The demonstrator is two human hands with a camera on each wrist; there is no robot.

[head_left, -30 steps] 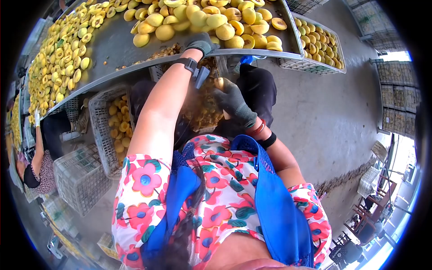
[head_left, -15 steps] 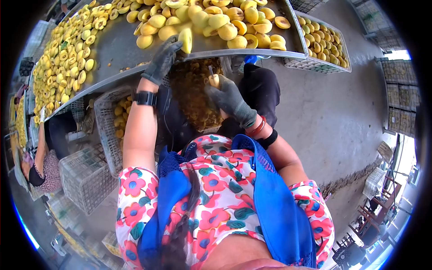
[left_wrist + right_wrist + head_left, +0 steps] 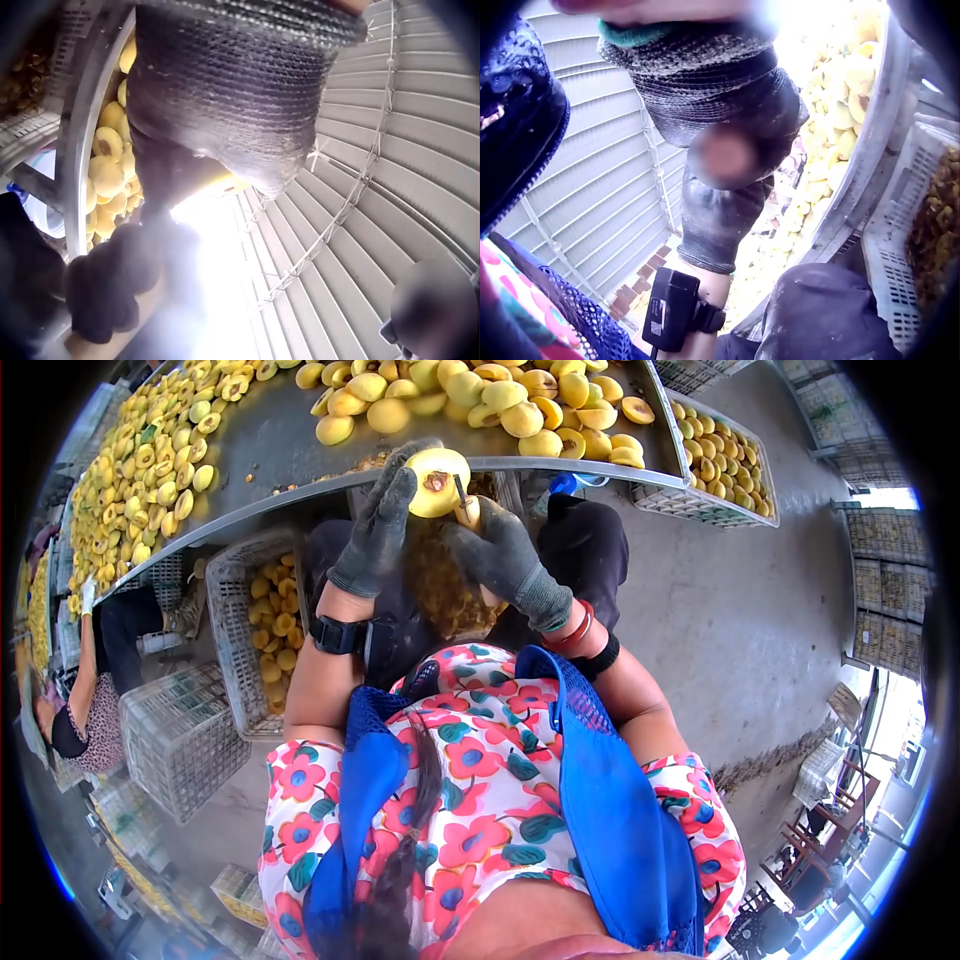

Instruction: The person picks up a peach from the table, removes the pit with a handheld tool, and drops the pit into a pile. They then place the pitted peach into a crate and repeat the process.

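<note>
Both hands wear dark knit gloves. My left hand (image 3: 375,535) holds a yellow peach half (image 3: 440,463) just below the table edge, its cut face with a brown hollow turned up. In the left wrist view only a sliver of the peach half (image 3: 215,184) shows past the glove. My right hand (image 3: 510,565) grips a wooden-handled tool (image 3: 468,513); its thin dark metal tip stands at the right rim of the fruit. Glare washes out the contact in the left wrist view. In the right wrist view the right hand (image 3: 705,97) hides the tool.
A metal table (image 3: 285,460) bears heaps of peach halves (image 3: 520,420). Below it, between the knees, sits a crate of brownish scraps (image 3: 937,240). Crates of peaches stand left (image 3: 227,590) and right (image 3: 735,508). Another person (image 3: 95,730) works at the far left.
The left hand has taken a peach half from the table, drawn it back toward the body and turned its cut face up beside the tool. The right hand has kept its hold on the tool.
</note>
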